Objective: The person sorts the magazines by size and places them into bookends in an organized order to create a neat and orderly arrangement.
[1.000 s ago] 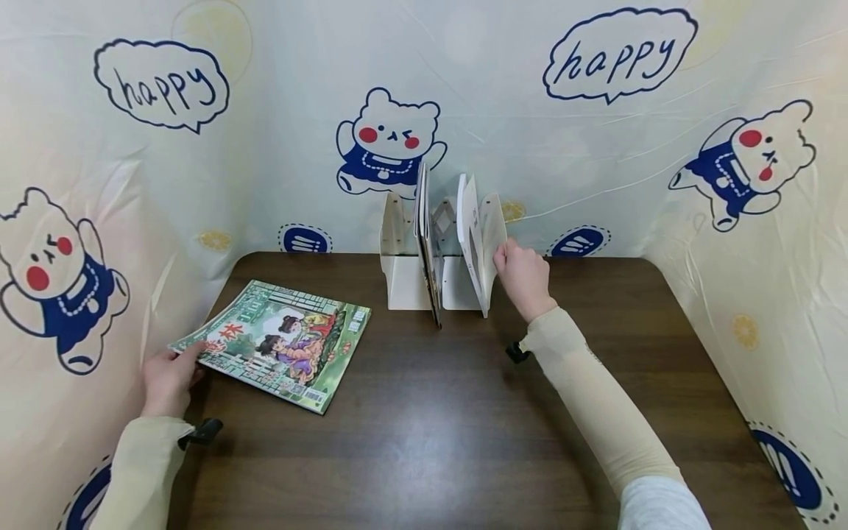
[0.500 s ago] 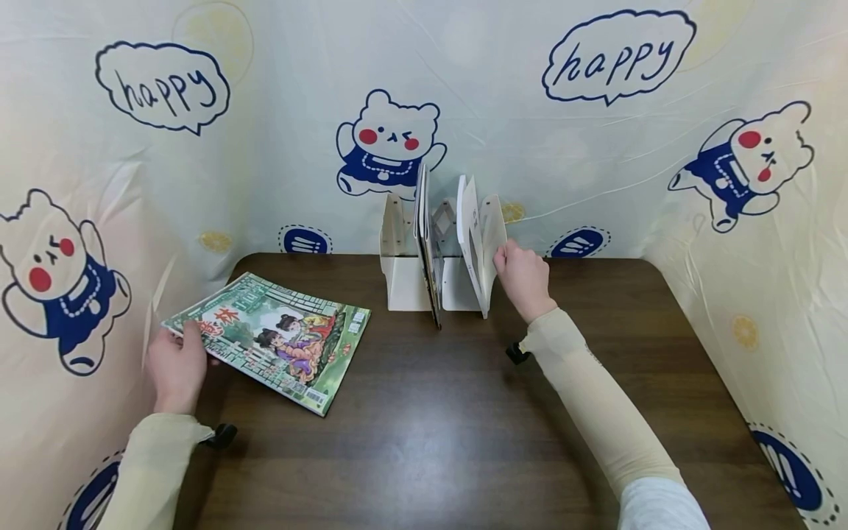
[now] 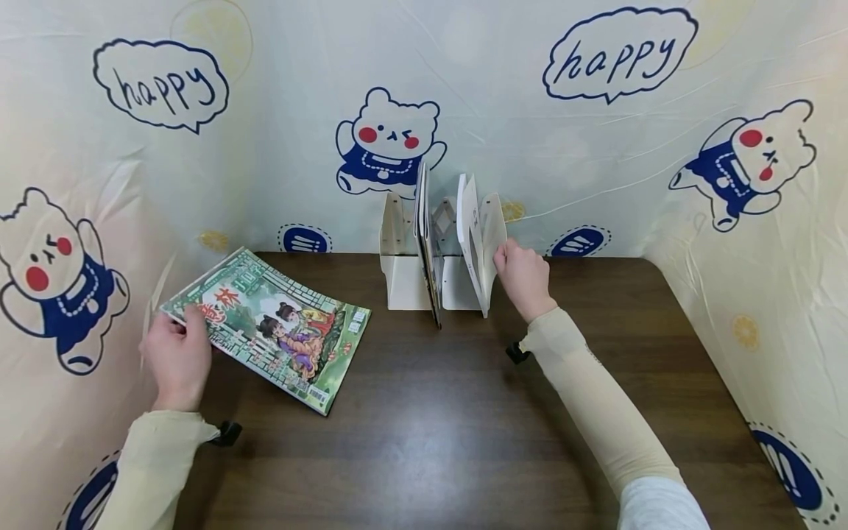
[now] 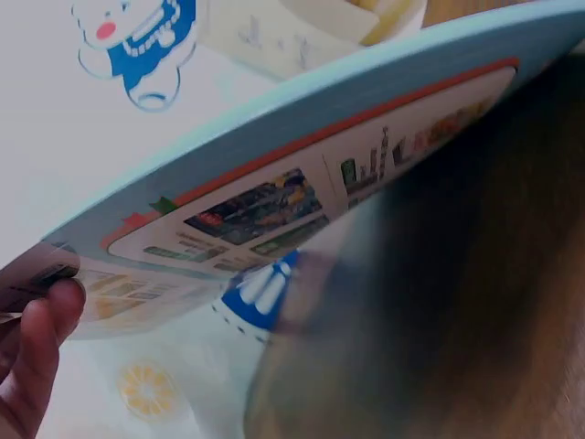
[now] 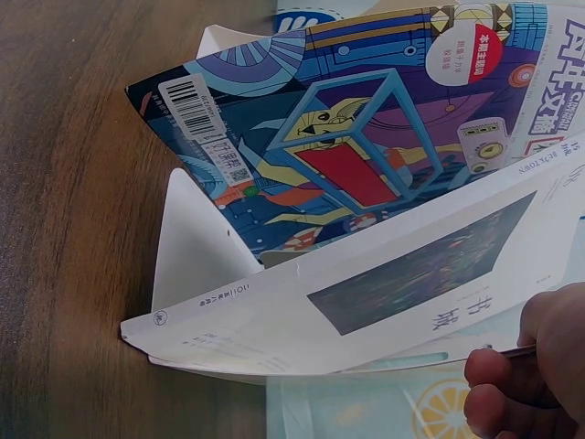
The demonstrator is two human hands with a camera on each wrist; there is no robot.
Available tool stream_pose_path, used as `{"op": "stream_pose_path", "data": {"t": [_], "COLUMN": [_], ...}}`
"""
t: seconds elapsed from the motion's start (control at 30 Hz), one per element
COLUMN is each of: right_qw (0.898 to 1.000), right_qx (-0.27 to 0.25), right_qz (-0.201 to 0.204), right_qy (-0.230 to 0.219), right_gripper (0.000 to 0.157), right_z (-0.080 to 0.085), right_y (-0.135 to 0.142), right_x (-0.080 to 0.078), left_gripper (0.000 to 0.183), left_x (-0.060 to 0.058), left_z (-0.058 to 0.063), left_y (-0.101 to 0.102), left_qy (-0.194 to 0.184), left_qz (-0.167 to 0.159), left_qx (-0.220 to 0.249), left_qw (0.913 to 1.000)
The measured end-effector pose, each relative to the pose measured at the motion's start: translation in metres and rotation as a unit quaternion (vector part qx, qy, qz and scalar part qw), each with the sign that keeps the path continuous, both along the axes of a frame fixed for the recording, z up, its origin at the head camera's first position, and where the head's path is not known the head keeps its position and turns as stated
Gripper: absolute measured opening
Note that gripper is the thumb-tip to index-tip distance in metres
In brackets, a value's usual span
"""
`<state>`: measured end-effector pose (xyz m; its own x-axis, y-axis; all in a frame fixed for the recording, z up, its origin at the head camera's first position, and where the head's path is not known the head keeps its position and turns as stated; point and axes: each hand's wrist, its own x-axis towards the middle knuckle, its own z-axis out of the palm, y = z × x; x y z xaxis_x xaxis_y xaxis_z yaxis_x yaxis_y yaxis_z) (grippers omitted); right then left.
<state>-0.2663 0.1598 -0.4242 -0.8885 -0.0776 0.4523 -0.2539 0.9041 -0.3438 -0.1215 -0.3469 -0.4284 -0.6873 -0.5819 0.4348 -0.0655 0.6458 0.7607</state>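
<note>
A green illustrated magazine [image 3: 285,331] is held by its left end in my left hand [image 3: 177,361], thumb on top and fingers underneath. That end is lifted, while the right corner stays low at the tabletop. Its printed underside [image 4: 274,210] shows bowed in the left wrist view. My right hand [image 3: 526,283] pinches the right end plate of a white desktop book rack [image 3: 407,283]. In the rack stand a white book [image 5: 420,274], leaning against that plate, and a colourful blue magazine [image 5: 347,128] with a barcode.
The rack stands at the back edge of a dark brown wooden table [image 3: 424,434]. A pale printed curtain [image 3: 497,96] with bears and speech bubbles surrounds the table at the back and both sides.
My left hand has shifted its grip on the magazine and raised its left end, pushing its far corner further back. My right hand and the rack have stayed in place.
</note>
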Motion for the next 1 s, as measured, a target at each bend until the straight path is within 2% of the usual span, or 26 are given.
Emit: {"op": "stream_pose_path", "data": {"t": [0.17, 0.3, 0.6, 0.77, 1.0], "right_qw": [1.000, 1.000, 1.000, 1.000, 1.000], "right_qx": [-0.002, -0.001, 0.002, 0.001, 0.005], "right_qz": [0.000, -0.001, -0.004, -0.002, -0.002], "right_qy": [0.000, -0.001, -0.001, -0.003, -0.006], "right_gripper": [0.036, 0.036, 0.035, 0.035, 0.035], "right_z": [0.000, 0.000, -0.002, -0.001, -0.002], "right_y": [0.000, 0.000, 0.001, 0.000, 0.000], "right_x": [0.000, 0.000, 0.000, 0.000, -0.001], "left_gripper": [0.033, 0.030, 0.029, 0.029, 0.028], "left_x": [0.001, 0.002, 0.003, 0.006, 0.016], "left_z": [0.017, 0.029, 0.051, 0.062, 0.080], "left_y": [0.021, 0.036, 0.066, 0.084, 0.107], "left_qy": [0.079, 0.129, 0.208, 0.239, 0.253], "left_qz": [0.000, -0.022, -0.060, -0.077, -0.104], "left_qx": [-0.057, -0.097, -0.155, -0.173, -0.183], "left_qw": [0.9952, 0.9866, 0.9639, 0.9525, 0.9444]}}
